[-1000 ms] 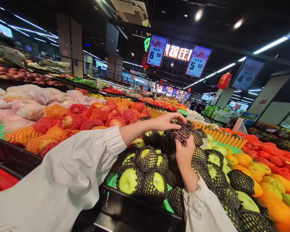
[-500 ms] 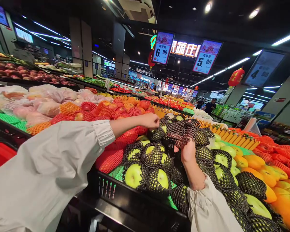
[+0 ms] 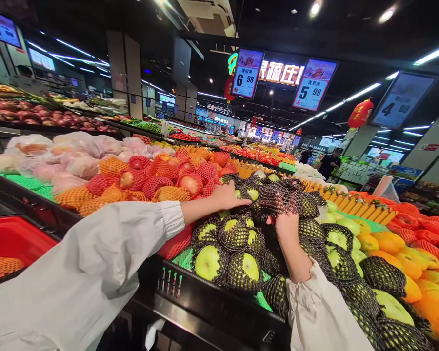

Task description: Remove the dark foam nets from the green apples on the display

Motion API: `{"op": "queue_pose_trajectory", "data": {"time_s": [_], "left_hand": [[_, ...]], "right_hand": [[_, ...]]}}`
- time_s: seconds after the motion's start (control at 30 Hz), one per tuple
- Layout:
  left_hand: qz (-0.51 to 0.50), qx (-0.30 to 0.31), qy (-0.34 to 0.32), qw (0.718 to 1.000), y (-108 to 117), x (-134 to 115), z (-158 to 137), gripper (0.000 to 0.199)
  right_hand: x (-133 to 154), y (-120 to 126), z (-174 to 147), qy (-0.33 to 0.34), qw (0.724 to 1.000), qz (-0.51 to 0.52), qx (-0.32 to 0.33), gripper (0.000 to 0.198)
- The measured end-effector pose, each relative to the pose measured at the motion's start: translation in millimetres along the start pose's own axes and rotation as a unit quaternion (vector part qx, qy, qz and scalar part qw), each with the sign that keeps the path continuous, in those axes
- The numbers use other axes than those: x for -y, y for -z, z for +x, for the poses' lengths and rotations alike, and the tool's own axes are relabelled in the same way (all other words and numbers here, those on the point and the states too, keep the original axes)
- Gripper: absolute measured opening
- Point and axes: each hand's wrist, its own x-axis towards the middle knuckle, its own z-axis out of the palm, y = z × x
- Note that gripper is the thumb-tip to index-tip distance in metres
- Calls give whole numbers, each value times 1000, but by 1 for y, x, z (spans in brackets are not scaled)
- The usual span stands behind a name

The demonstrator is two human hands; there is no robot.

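Observation:
My right hand is among the green apples with a black foam net stretched over its fingers. The fingers show only partly through the mesh. To its left, my left hand has thumb and fingers apart and holds nothing. It hovers over the left edge of the apple pile, close to a netted green apple. Below both hands, more green apples in black nets sit in the black display bin.
Red-netted apples and bagged fruit lie to the left. Oranges and loose green apples are on the right. A red basket stands at lower left. A person is in the background.
My left hand has gone from closed to open and moved slightly down. My right hand remains in nearly the same place with the black net. More of the red basket shows at left.

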Motion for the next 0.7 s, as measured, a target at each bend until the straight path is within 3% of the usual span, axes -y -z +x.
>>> {"op": "queue_pose_trajectory", "data": {"time_s": [0.17, 0.3, 0.43, 0.53, 0.63, 0.7], "left_hand": [[-2, 38, -32, 999, -10, -11, 11, 122], [29, 39, -66, 997, -6, -7, 12, 107], [41, 5, -85, 996, 20, 1, 13, 98], [-23, -12, -63, 998, 52, 6, 22, 96], [-90, -86, -26, 992, 73, 6, 42, 100], [-113, -141, -15, 983, 73, 4, 62, 99]], "right_hand": [[8, -1, -3, -39, 998, 42, 4, 9], [14, -1, -4, -47, 999, 25, 4, 14], [17, -2, -5, -57, 998, 29, 7, 16], [16, -1, -6, -50, 999, 14, 11, 17], [15, 0, -6, -42, 999, -11, 14, 20], [15, 1, -6, -43, 999, -15, 10, 20]]}}
